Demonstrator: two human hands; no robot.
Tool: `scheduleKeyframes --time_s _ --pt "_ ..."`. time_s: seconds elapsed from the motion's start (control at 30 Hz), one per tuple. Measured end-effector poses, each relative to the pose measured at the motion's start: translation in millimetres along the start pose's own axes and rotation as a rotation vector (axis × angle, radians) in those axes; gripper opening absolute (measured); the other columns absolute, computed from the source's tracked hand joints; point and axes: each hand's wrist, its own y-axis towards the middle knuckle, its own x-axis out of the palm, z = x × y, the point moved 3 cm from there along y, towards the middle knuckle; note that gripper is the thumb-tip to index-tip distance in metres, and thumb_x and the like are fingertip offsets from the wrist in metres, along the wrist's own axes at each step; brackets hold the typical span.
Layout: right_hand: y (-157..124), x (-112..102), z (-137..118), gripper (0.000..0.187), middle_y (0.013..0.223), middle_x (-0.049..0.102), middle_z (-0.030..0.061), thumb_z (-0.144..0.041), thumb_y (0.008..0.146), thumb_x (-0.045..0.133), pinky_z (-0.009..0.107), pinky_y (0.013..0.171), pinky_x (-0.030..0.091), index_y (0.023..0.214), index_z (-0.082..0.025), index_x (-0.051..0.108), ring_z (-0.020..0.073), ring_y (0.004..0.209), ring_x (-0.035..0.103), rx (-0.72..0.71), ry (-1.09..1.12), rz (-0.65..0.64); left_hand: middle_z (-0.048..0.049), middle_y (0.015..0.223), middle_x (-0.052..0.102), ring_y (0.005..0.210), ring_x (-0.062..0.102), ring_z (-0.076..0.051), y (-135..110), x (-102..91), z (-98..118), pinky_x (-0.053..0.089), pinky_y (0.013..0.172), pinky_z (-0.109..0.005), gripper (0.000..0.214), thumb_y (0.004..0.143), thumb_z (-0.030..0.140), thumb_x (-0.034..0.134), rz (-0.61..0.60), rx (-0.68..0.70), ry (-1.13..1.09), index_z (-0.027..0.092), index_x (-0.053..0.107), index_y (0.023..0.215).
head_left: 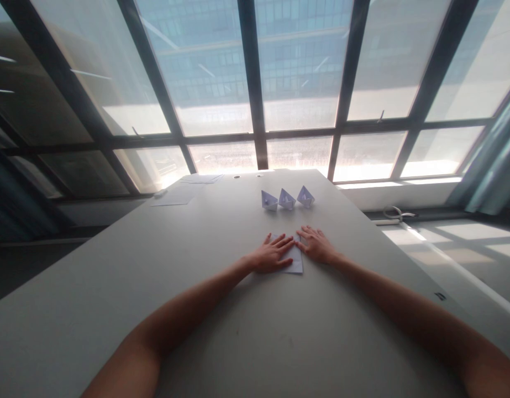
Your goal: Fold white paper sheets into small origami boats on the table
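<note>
A folded sheet of white paper [296, 264] lies flat on the white table [188, 237], partly covered by my fingers. My left hand [273, 254] rests flat on the paper with its fingers spread toward the right. At the paper's upper right edge, my right hand [316, 245] lies palm down with fingers stretched out, its fingertips touching or very close to the edge. Just beyond my hands stand three folded paper boats in a row: a left one [269, 201], a middle one [287, 199] and a right one [306, 197].
Loose white sheets [178, 194] lie at the table's far left. Large dark-framed windows [258, 83] rise behind the table. A coiled pale cable [398, 213] sits off the right side, near a blue-grey curtain [490, 171]. A small dark mark [440, 296] shows near the right edge.
</note>
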Motion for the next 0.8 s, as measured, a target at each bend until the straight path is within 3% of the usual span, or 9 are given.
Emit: scheduleKeyframes --time_s 0.3,0.67,0.8 --pt "2 -1 5 0.049 0.147 0.048 0.0195 -0.038 0.097 0.046 0.039 0.115 0.030 0.136 -0.012 0.057 0.0284 0.139 0.041 0.104 -0.036 0.125 -0.0027 0.165 0.008 0.152 0.003 -0.028 -2 0.6 8 0.002 0.120 -0.054 0.072 0.100 0.066 0.019 -0.020 0.055 0.008 0.028 0.004 0.160" --pt "5 0 8 0.042 0.144 0.052 0.0166 -0.031 0.096 0.047 0.037 0.114 0.031 0.132 -0.016 0.061 0.0256 0.136 0.046 0.095 -0.019 0.154 -0.0017 0.165 0.013 0.152 0.003 -0.028 -5 -4.8 19 -0.001 0.120 -0.057 0.069 0.101 0.064 0.022 -0.026 0.130 -0.051 0.030 0.008 0.159" --pt "5 0 7 0.045 0.149 0.048 0.0161 -0.032 0.095 0.047 0.043 0.116 0.027 0.136 -0.017 0.057 0.0261 0.140 0.040 0.050 0.020 0.110 -0.0037 0.165 0.011 0.152 0.003 -0.028 -4 -3.4 18 0.000 0.121 -0.053 0.074 0.099 0.066 0.022 -0.003 0.095 -0.046 0.027 0.007 0.160"
